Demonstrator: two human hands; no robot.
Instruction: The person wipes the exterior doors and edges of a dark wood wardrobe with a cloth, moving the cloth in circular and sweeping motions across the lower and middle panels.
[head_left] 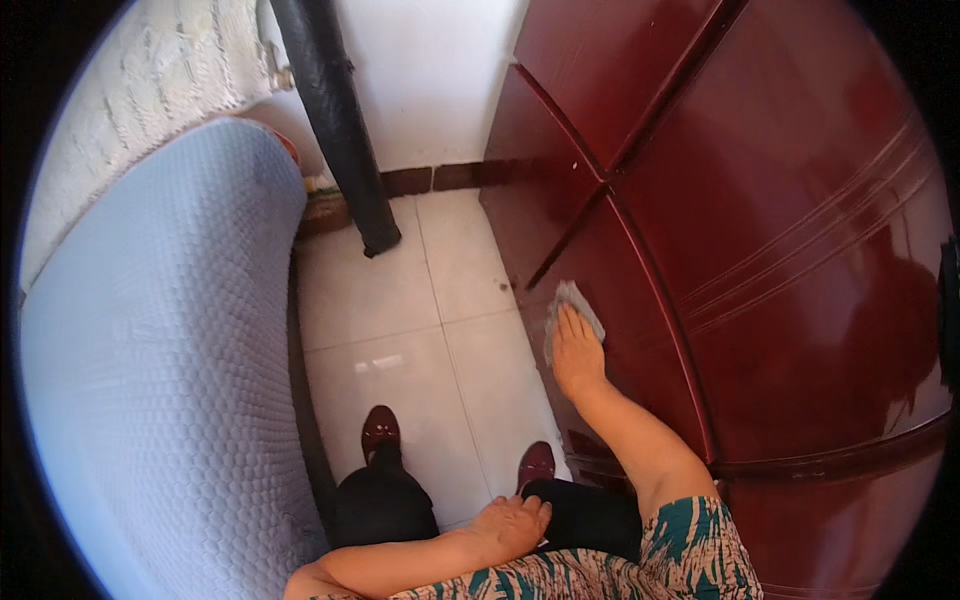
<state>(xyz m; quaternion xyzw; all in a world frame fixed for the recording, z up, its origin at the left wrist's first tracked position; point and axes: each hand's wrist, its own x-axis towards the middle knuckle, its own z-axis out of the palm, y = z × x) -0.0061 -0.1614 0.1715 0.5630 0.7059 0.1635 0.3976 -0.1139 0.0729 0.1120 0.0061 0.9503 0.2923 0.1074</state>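
My right hand [578,352] presses a grey cloth [568,292] against the lower part of a glossy dark red wooden panel [640,370]. Its fingers lie along the cloth, which sticks out past the fingertips and at both sides. Across my lap comes my left forearm. My left hand [508,527] rests at my right thigh, the fingers loosely bent and apart, with nothing seen in it.
To my left is a bed edge with a light blue quilted cover [190,330]. A black pipe [340,130] meets the pale tiled floor [390,310] near the white wall [430,80]. My dark red shoes [380,430] stand between bed and panel.
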